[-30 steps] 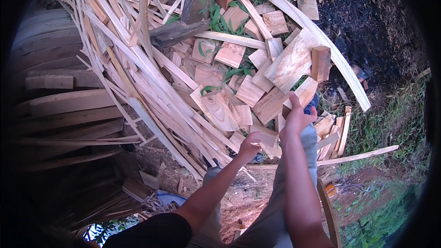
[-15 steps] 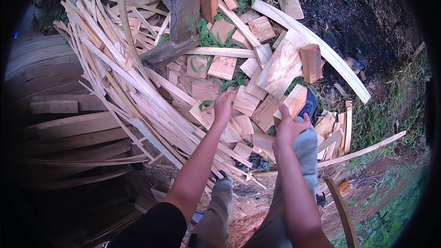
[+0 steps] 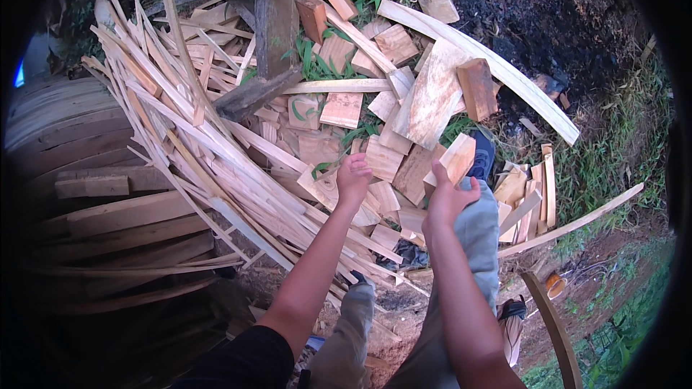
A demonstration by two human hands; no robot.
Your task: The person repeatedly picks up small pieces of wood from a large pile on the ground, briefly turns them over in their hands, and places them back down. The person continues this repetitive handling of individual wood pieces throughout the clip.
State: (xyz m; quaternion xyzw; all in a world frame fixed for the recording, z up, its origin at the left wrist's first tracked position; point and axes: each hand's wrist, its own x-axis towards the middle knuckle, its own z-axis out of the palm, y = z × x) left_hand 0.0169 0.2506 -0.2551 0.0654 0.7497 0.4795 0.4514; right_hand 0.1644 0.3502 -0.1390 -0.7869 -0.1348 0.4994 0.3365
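Note:
My right hand grips a short pale wood block, with its fingers along the left side and the thumb off to the right. The block is tilted above the loose pile, beside my dark blue shoe. My left hand hovers over the offcuts to the left, fingers curled in and nothing visible in them. Under and around both hands lie several cut wood blocks. A broad flat board and a darker reddish block rest beyond the right hand.
Long thin wood strips heap up along the left. A weathered wooden post stands at the back. Stacked planks fill the far left. A long curved strip lies by blackened ground; another plank juts up at lower right.
The view has shifted slightly, so the pile sits a little further left at the top. My left hand has dropped slightly. The right hand keeps its hold on the wood block.

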